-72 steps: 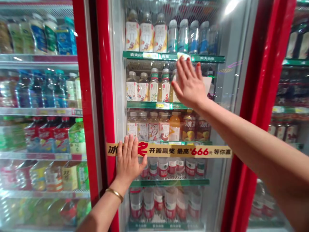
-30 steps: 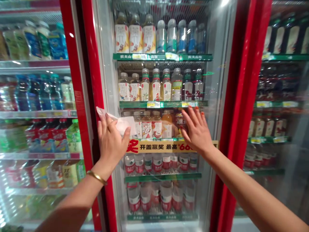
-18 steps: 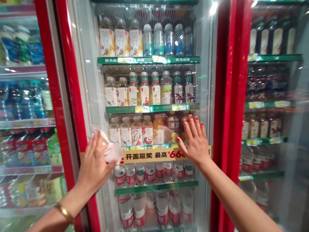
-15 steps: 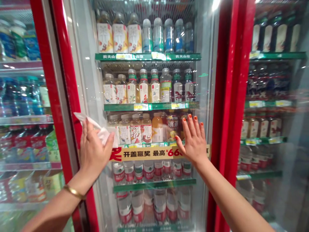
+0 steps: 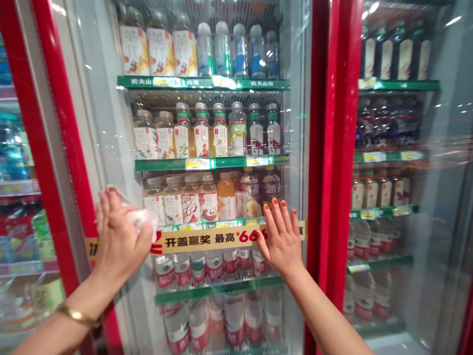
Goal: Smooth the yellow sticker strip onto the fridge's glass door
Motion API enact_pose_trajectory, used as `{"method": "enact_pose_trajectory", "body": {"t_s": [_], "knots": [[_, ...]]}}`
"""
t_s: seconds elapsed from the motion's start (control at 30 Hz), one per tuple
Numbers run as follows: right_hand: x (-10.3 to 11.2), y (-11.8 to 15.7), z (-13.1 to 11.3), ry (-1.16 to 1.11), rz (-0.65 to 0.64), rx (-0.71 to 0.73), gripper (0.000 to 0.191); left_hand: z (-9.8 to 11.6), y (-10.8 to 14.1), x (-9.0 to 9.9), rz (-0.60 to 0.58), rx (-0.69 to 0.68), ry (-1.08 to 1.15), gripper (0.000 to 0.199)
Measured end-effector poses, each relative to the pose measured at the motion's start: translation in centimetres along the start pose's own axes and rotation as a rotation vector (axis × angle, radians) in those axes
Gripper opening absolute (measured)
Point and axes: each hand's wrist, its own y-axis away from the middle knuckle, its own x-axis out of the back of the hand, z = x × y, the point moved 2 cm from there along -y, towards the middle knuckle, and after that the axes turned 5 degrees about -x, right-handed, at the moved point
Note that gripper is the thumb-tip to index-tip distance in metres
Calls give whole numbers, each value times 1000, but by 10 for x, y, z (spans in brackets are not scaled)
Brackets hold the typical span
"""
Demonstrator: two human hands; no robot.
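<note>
While the left hand [image 5: 116, 239] holds a tissue [image 5: 148, 217] against the left side of the glass door [image 5: 107, 143], the right sits open, fingers spread; light, limp and probably tearable, it suits a broad hold across its middle.

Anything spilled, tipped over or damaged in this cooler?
Nothing stands out: the visible bottles stand upright on their shelves, and the tan banner shows no tear where it is uncovered.
</note>
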Motion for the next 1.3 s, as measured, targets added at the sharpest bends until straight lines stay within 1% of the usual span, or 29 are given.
{"method": "enact_pose_trajectory", "body": {"t_s": [0.03, 0.07, 0.13, 0.2, 0.23, 0.3, 0.33, 0.37, 0.43, 0.5, 0.57, 0.6, 0.63, 0.7, 0.77, 0.8, 0.83, 0.87, 0.9, 0.93, 0.97, 1.03, 1.07, 1.1, 1.13, 1.2, 1.23, 1.27, 1.3], "knots": [[1, 0, 0, 5, 10, 3, 88, 11, -18, -3, 54, 42, -6, 75], [2, -1, 0, 8, 18, 6, 87, 24, -32, -8, 76, 61, -17, 81], [3, 1, 1, 8, 20, 18, 86, 50, -39, -19, 44, 27, -37, 98], [4, 3, 2, 5, 15, 35, 86, 62, -15, -26, -51, -121, -65, 103], [4, 5, 2, 4, 12, 42, 86, 59, 3, -26, -103, -215, -82, 102], [3, 7, 1, 3, 11, 44, 86, 35, 35, -18, -168, -346, -120, 100], [3, 8, 1, 2, 11, 45, 86, 18, 42, -11, -180, -334, -139, 102], [3, 9, 1, -1, 10, 44, 86, 2, 40, -3, -178, -267, -156, 105], [2, 9, 0, -7, 16, 43, 86, -17, 15, 8, -145, -53, -171, 106], [2, 9, 0, -15, 32, 39, 85, -10, -17, 9, -114, 98, -161, 104], [2, 10, 1, -20, 49, 37, 86, 17, -34, -1, -101, 55, -147, 109], [2, 11, 2, -21, 54, 40, 86, 32, -32, -8, -117, -22, -149, 113], [1, 11, 2, -22, 55, 46, 86, 46, -22, -15, -148, -124, -155, 118], [1, 12, 2, -17, 57, 58, 85, 61, 16, -22, -235, -357, -171, 123], [1, 13, 2, -7, 57, 64, 85, 50, 54, -15, -306, -518, -185, 120], [1, 13, 1, 0, 51, 68, 86, 35, 62, -8, -310, -529, -191, 117], [1, 13, 1, 7, 42, 71, 87, 17, 60, 0, -293, -481, -196, 113], [1, 13, 1, 13, 32, 74, 87, 0, 46, 8, -263, -388, -199, 109], [1, 12, 1, 20, 25, 76, 87, -16, 24, 15, -203, -255, -194, 108], [1, 12, 2, 28, 23, 75, 87, -26, -4, 19, -188, -119, -186, 110], [1, 12, 2, 35, 26, 72, 87, -29, -34, 21, -160, -31, -164, 110], [2, 12, 3, 40, 36, 72, 86, -14, -81, 15, -110, 78, -133, 111], [2, 12, 4, 35, 36, 75, 85, 2, -92, 8, -123, 84, -129, 115], [2, 12, 4, 28, 33, 79, 84, 22, -93, 0, -145, 33, -130, 119], [2, 12, 4, 19, 30, 85, 84, 43, -81, -9, -175, -68, -136, 121], [2, 13, 3, 12, 31, 87, 85, 77, -31, -21, -273, -390, -161, 124], [2, 13, 2, 16, 33, 83, 85, 85, 0, -22, -314, -577, -162, 126], [2, 13, 2, 23, 34, 77, 86, 83, 27, -21, -364, -735, -168, 124], [2, 13, 1, 31, 33, 71, 87, 73, 45, -17, -396, -852, -174, 120]]}}
